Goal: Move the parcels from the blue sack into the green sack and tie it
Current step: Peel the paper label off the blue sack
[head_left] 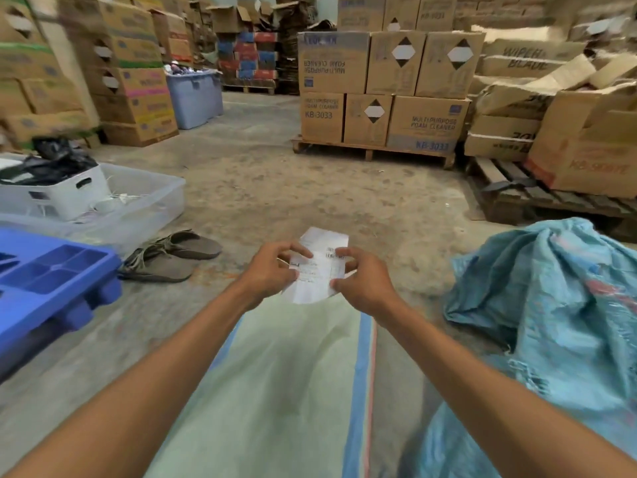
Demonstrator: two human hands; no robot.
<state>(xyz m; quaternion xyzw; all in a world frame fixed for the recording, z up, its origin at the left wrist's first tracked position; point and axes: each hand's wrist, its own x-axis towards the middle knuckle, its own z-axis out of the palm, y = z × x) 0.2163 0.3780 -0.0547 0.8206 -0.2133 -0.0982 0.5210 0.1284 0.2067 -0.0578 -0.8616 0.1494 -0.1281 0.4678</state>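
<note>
At the far left lies a blue plastic pallet with moulded recesses. Behind it a clear tub holds a white basket, which is stuffed with black plastic bags; loose pale strands lie in the tub beside the basket. A pair of grey sandals sits on the concrete just right of the tub. Further back, a grey-blue bin is heaped with small items too blurred to name.

In the middle, the left hand and right hand both pinch a flat white parcel with a printed label, fingers curled on its side edges. It is held above the far end of the green sack, which lies flat on the floor. To the right the blue sack sits crumpled, its contents hidden. Behind, cardboard boxes stand closed on a wooden pallet.
</note>
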